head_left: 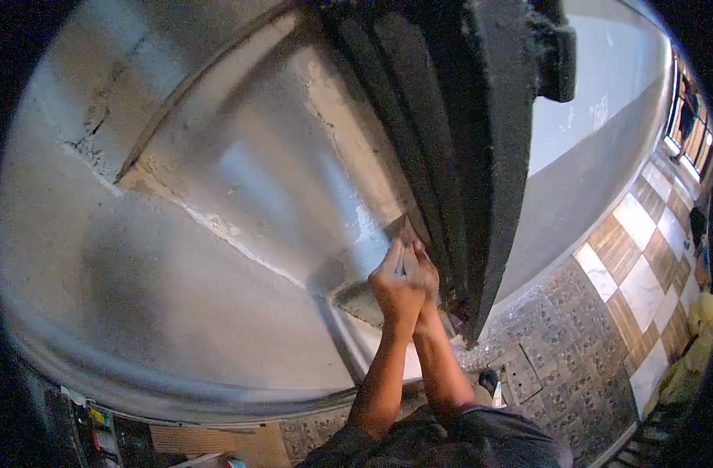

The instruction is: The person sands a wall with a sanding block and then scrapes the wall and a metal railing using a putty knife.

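My left hand (393,281) and my right hand (426,274) are pressed close together, raised in front of me. Both sets of fingers close around a flat scraper (397,227), whose dark blade shows above the fingertips; most of its handle is hidden. The blade is against or very near the grey wall (263,195), at the border of a paler plaster strip (349,148). Just right of the hands rises a dark ridged frame (450,156).
A rough, cracked plaster seam (224,230) crosses the wall on the left. Below right lies a patterned tile floor (559,351), with a shoe (489,380) on it. Brown and white tiles (645,257) extend farther right. Assorted items (99,429) sit at lower left.
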Demonstrator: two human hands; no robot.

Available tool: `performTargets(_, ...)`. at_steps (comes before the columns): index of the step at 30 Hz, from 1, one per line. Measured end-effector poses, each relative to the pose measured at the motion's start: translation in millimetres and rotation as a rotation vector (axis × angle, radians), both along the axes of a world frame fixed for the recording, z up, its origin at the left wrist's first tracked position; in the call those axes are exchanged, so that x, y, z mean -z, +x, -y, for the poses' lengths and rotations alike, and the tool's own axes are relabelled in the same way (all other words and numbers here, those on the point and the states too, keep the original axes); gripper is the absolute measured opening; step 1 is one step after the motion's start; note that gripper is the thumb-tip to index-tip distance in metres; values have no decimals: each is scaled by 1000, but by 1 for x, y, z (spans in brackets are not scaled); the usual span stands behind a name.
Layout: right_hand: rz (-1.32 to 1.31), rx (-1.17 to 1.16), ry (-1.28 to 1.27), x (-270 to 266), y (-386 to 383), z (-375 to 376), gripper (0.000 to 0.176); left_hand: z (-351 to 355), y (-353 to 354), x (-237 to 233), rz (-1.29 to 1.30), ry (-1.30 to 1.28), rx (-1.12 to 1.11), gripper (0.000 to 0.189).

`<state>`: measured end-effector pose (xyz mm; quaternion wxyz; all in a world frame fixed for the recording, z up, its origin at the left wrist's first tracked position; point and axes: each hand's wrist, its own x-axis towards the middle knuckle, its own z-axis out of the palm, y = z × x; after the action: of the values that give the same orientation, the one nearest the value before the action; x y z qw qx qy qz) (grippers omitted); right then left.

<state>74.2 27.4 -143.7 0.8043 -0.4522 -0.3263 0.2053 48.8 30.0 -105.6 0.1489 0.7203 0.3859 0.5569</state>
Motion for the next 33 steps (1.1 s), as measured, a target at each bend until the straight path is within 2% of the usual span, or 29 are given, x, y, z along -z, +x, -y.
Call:
performTargets(2, -726, -398, 415, 22, 4, -17, 32, -3, 5, -7, -89, -81, -54, 27)
performTargets(3, -830, -556, 422, 54, 16, -39, 32, -4, 5, -9, -87, -84, -58, 27)
performTargets(4, -827, -558, 420, 55, 13, -39, 32, -7, 6, -9, -60, -111, -22, 29)
performTargets(6, -435, -174, -27, 52, 7, -34, 32, -6, 3, -3, -32, -135, 20, 30)
performTargets(7, -435, -168, -25, 66, 2, -30, 32, -4, -4, 11, -31, -113, -12, 30)
performTargets(8, -91, -118, -266, 89, -4, -27, 31, 1, -8, 17, -22, -83, -38, 31)
performTargets(9, 259, -55, -502, 87, -6, -17, 30, 9, -11, 18, -7, -72, -23, 31)
performTargets(11, -75, -30, -162, 69, -30, 17, 28, 26, -22, 24, 35, -177, 30, 31)
performTargets(12, -57, -20, -166, 72, -26, 22, 28, 30, -26, 26, 54, -181, 40, 31)
performTargets(14, -566, -441, -186, 76, -19, 29, 37, 35, -37, 29, -2, -98, 38, 33)
performTargets(15, -559, -432, -188, 66, -17, 36, 37, 39, -40, 30, 21, -141, 52, 33)
performTargets(17, -714, -421, -177, 55, -21, 37, 29, 38, -45, 33, 17, -206, 66, 33)
performTargets(18, -698, -405, -180, 53, -16, 40, 29, 43, -42, 28, 58, -266, 64, 33)
performTargets(20, -349, -489, -257, 47, -8, 43, 39, 49, -35, 9, -5, -119, 41, 34)
performTargets(21, -501, -485, -146, 43, -8, 41, 36, 47, -31, 6, 5, -121, 50, 34)
performTargets(22, -494, -477, -151, 36, -4, 44, 36, 45, -29, 3, 8, -135, 99, 33)
performTargets(24, -192, -419, -174, 21, 4, 48, 35, 44, -23, -2, 18, -151, 150, 33)
performTargets(26, -217, -399, -159, 16, 7, 46, 35, 45, -19, -9, -121, -110, 148, 33)
performTargets(31, -345, -449, -224, -4, 11, 41, 34, 41, -17, -23, -91, -101, 153, 33)
performTargets(33, -520, -571, -30, 2, 10, 33, 35, 37, -18, -26, -54, -65, 161, 33)
